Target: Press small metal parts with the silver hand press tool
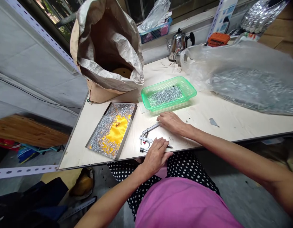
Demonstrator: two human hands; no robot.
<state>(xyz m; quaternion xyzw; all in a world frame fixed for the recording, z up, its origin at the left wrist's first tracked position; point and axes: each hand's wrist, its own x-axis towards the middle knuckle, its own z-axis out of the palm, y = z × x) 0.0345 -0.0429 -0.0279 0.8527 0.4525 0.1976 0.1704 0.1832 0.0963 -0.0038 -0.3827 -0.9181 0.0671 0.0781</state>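
A metal plier-like hand tool (147, 139) with two spread handles, springs and a small red part lies near the table's front edge. Over its lower handle is my left hand (157, 153), closed, and the dark handle tip shows between fingers and thumb. My right hand (171, 123) is curled over the end of the upper handle, with the palm side hidden. To the left of the tool, a shallow metal tray (125, 141) holds many small silver pin-like pieces (101, 133) around a yellow cloth (118, 128). Behind my right hand, a green basket (170, 106) holds similar pieces.
A large open paper sack (89, 90) stands at the back left. On the right lies a clear plastic bag (253, 85) full of metal pieces. A steel kettle (178, 44), an orange box (218, 39) and a blue basket (156, 36) are along the window side.
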